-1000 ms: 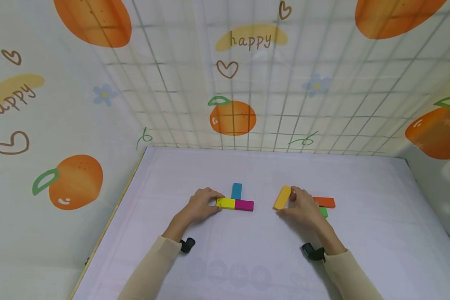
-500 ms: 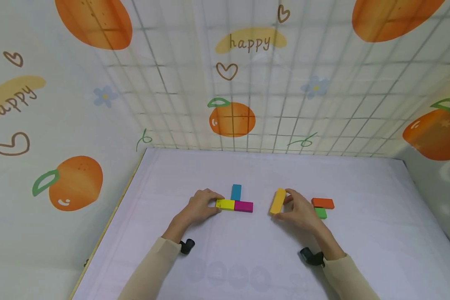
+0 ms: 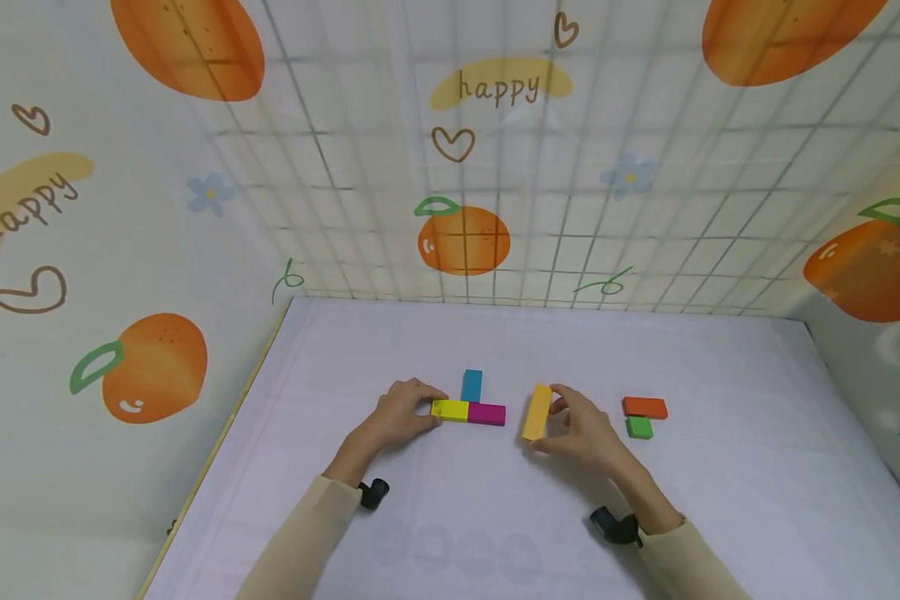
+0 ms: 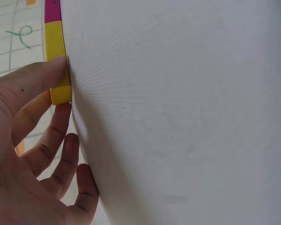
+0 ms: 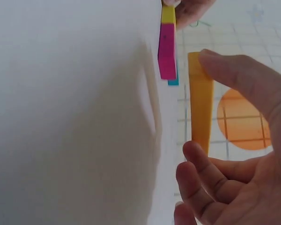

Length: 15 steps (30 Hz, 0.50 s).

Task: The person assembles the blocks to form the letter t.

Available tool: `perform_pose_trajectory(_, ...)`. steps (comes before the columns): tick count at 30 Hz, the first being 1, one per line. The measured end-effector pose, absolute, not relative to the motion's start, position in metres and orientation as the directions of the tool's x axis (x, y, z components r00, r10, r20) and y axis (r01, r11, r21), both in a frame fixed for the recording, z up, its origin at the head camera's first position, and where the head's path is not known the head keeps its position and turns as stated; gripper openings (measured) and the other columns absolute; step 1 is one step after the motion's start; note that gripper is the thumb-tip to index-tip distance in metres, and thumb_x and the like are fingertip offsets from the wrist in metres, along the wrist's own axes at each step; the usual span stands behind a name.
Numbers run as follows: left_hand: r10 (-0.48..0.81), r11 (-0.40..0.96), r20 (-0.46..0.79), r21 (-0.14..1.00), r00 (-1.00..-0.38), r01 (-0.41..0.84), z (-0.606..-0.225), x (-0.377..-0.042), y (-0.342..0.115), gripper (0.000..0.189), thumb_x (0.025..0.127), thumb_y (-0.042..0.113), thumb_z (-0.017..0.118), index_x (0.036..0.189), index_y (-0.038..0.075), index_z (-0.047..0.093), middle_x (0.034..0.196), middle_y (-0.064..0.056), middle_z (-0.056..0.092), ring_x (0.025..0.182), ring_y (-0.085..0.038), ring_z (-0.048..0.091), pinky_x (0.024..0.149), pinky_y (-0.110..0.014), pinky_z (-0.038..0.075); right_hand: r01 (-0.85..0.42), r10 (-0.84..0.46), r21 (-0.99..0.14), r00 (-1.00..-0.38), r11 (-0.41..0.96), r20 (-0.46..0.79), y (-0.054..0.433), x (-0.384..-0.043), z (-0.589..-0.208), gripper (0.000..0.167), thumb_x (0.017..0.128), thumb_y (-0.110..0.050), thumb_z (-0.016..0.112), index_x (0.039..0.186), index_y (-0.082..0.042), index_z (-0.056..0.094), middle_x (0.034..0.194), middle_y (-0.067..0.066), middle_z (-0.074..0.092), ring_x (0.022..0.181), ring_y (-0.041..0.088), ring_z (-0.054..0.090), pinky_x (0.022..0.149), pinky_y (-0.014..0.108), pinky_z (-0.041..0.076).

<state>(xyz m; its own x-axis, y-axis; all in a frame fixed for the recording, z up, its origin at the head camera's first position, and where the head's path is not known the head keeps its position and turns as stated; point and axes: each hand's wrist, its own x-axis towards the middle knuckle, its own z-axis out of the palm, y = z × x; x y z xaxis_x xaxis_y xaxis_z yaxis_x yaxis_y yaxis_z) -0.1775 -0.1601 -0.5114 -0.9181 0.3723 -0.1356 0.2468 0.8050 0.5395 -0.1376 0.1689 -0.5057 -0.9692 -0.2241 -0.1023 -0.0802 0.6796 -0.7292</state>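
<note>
My left hand [image 3: 405, 412] pinches the left end of a yellow block [image 3: 452, 411] on the table, thumb on the near side. A magenta block [image 3: 487, 414] lies end to end with the yellow one, and a blue block [image 3: 472, 386] stands out from behind them near their joint. Between thumb and fingers my right hand [image 3: 581, 433] holds an orange-yellow block [image 3: 537, 412] by its two ends, just right of the magenta block. In the right wrist view that orange-yellow block [image 5: 201, 103] appears raised off the white surface.
Farther right, a red-orange block [image 3: 644, 407] lies with a shorter green block [image 3: 640, 427] in front of it. The white-covered table [image 3: 450, 492] meets a patterned cloth wall [image 3: 375, 250] at the back. Each wrist carries a small black camera [image 3: 375, 494].
My right hand has moved left with the orange-yellow block, which has turned more upright in the head view. The green block has come into full sight. My left hand stays put.
</note>
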Motion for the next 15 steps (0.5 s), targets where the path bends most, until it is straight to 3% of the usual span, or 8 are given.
perform_pose_trajectory(6,0.375,0.804,-0.142,0.541,-0.916,0.245,-0.512,-0.178,-0.161,0.037,0.089,0.024,0.077,0.125,0.025,0.071,0.123,0.0,0.062,0.116,-0.026,0.049,0.095,-0.05,0.04,-0.097,-0.248,-0.723,-0.963,0.684,-0.105,0.155,-0.133,-0.508,0.096,0.069,-0.034,0.091,0.147,-0.005,0.043,0.109,0.001,0.06,0.097,0.022,0.053,0.085,0.049,0.044)
perform_pose_trajectory(15,0.374,0.802,-0.129,0.542,-0.918,0.251,-0.509,-0.178,-0.16,0.037,0.088,0.024,0.078,0.124,0.025,0.072,0.121,0.0,0.063,0.113,-0.026,0.05,0.093,-0.048,0.041,-0.171,-0.317,-0.717,-0.945,0.676,-0.073,0.136,-0.128,-0.508,0.094,0.068,-0.033,0.092,0.145,-0.004,0.046,0.106,0.001,0.061,0.093,0.021,0.054,0.077,0.041,0.043)
